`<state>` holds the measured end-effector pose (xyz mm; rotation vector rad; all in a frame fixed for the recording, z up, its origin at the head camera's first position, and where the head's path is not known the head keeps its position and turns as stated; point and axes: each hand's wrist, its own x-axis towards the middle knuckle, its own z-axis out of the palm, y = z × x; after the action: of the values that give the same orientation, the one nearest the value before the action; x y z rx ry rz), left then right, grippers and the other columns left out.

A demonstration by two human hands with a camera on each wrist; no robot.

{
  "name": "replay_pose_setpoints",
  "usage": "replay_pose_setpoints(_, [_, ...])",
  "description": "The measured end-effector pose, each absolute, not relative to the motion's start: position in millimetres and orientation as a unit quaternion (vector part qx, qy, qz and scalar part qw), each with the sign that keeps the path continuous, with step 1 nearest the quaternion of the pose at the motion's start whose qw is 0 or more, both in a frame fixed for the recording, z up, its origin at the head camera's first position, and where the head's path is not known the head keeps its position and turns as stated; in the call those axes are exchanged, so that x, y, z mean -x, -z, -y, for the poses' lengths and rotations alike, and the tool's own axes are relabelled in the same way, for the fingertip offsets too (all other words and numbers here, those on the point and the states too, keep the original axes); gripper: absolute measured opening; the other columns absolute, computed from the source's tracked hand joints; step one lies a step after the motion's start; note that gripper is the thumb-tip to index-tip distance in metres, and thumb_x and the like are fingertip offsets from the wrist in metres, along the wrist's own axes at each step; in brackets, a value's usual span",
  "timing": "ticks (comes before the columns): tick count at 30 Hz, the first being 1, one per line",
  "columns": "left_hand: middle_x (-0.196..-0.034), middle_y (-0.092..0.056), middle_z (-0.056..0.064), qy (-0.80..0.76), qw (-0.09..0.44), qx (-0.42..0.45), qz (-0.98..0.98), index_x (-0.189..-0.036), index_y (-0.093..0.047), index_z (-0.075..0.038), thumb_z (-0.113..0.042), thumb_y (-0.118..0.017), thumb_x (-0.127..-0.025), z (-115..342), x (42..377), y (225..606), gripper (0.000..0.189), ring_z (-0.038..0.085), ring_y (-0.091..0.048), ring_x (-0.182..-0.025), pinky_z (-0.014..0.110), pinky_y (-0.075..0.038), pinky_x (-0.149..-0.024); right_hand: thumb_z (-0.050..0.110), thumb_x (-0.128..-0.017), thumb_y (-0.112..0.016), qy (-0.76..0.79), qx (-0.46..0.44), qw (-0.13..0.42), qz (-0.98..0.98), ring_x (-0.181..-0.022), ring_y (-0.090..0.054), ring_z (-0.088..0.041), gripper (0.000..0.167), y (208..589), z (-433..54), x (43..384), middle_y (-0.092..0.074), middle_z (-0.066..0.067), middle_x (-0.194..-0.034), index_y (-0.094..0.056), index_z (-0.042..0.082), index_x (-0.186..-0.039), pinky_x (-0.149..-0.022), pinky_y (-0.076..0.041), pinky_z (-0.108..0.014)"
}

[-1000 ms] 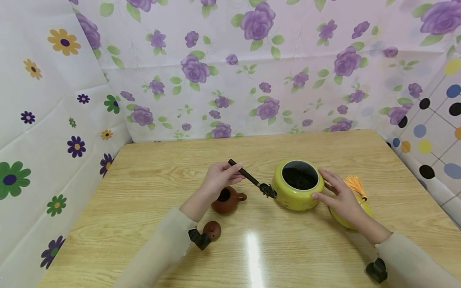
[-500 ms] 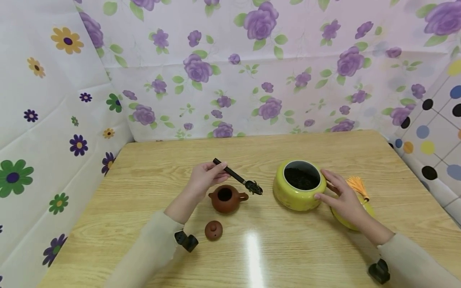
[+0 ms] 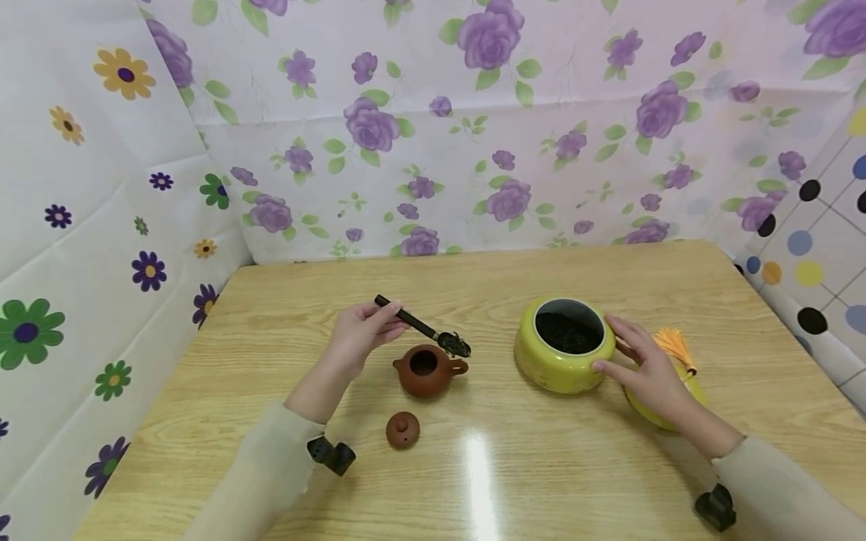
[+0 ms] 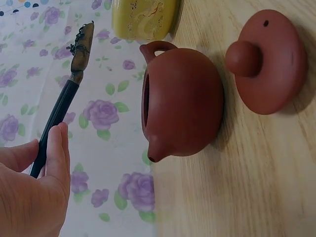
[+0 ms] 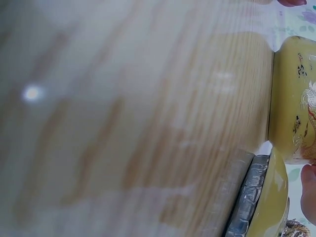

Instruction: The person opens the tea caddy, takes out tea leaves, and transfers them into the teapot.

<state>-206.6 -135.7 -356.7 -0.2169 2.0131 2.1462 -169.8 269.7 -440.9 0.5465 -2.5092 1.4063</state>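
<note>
Head view: tea (image 3: 455,345) on the scoop (image 3: 421,326), at centre, could spill on the table (image 3: 555,458) if the left hand (image 3: 364,336), pinching it between thumb and fingers, tilts; at right, the right hand (image 3: 646,372) grips the jar (image 3: 556,373). Left wrist view: the scoop slants at upper left, apart from the central teapot (image 4: 190,106). Right wrist view: the right hand barely shows, lower right.

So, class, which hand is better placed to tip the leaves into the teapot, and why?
Probably the left hand: it holds the scoop, loaded with dark leaves, close to the open teapot. The right hand is farther from the teapot, holding the yellow jar.
</note>
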Motion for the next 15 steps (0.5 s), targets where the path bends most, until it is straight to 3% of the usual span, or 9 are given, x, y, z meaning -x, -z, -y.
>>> replay_pose_setpoints(15, [-0.080,-0.067,0.001,-0.721,0.086,0.079,-0.683,-0.113,-0.054,0.015,-0.014,-0.055,-0.097,153,202,371,0.033,0.008,-0.069,-0.077,0.019,-0.057,-0.079,0.002,-0.083,-0.071,-0.480,-0.185,0.111,0.851,-0.123,-0.032,0.016,0.071,442,-271,171,-0.039,-0.024,-0.141,-0.036,0.000,-0.145,-0.096,-0.037,-0.001])
